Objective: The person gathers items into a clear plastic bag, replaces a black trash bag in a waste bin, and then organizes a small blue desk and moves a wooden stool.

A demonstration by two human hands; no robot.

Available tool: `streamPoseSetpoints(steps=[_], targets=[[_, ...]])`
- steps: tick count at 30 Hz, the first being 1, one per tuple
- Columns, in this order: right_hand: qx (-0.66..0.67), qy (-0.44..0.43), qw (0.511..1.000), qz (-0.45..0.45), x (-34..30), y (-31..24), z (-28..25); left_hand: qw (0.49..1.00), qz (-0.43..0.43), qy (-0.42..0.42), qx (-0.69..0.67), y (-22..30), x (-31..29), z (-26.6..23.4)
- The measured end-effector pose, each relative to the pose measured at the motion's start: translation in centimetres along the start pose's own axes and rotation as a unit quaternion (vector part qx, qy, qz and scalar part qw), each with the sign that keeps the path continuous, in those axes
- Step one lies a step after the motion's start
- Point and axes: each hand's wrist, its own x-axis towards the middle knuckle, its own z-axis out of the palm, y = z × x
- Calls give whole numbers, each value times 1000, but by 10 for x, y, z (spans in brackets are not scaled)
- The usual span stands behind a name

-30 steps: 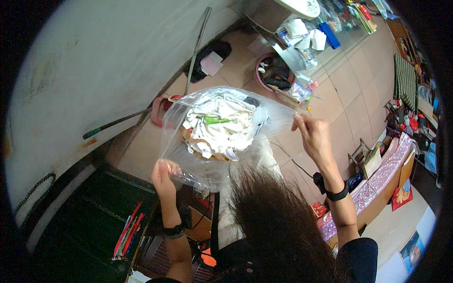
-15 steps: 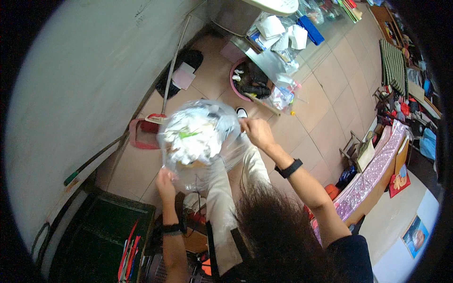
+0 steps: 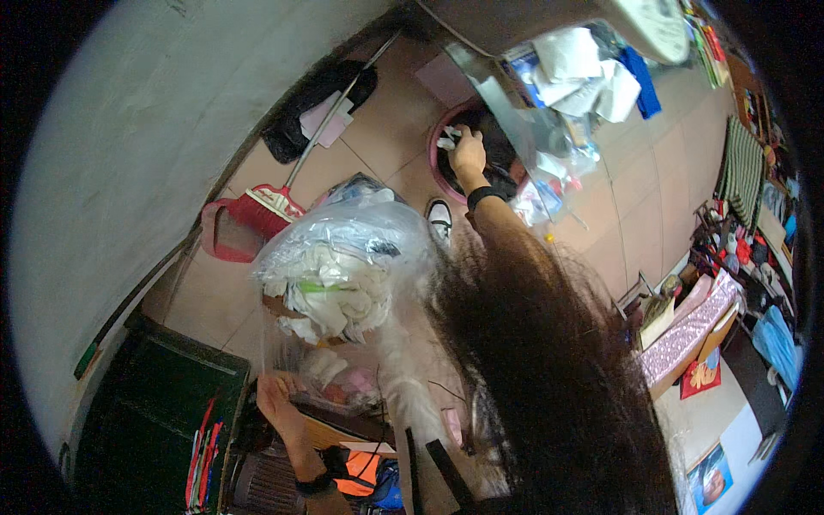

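Note:
My left hand (image 3: 279, 402) is closed on the edge of a clear plastic bag (image 3: 343, 232), near the lower left. Crumpled white tissues (image 3: 330, 300) and a bit of green show through the bag. Farther off, my right hand (image 3: 468, 154) reaches down into a round pink basin (image 3: 438, 167). Its bent fingers pinch at a small crumpled white tissue (image 3: 447, 137) inside the basin's left rim. Dark stuff fills the rest of the basin, partly covered by my wrist. Long dark hair hides most of my right forearm.
A red broom (image 3: 270, 210) and a red dustpan (image 3: 225, 232) stand by the wall on the left. Behind them lies a black bag (image 3: 287, 129) with pink sheets (image 3: 326, 120). White papers (image 3: 592, 77) cover a glass table at the upper right. My shoe (image 3: 439, 219) is near the basin.
My right hand has let go of the bag's rim and moved forward into the basin. The left hand, still on the bag, has shifted lower and left. The bag sags.

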Motion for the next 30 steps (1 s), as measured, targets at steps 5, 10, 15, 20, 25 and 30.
streamPoseSetpoints(steps=[5, 10, 15, 20, 25, 30], targets=[[-26, 59, 998, -26, -2, -1, 23, 998, 20, -23, 60, 13, 1, 21], [75, 94, 993, 12, -22, -12, 15, 994, 2, 33, 106, 18, -5, 17], [367, 82, 918, 126, -34, 19, -58, 993, 22, -73, 95, -5, 9, 6], [551, -11, 816, -174, -186, -80, -238, 980, 23, -79, 181, 3, 8, -9], [92, -210, 864, -449, -232, -79, -270, 984, 8, -105, 144, 1, 18, -10], [6, -3, 905, -425, -231, -52, -253, 988, -1, -109, 114, -3, 19, -26]])
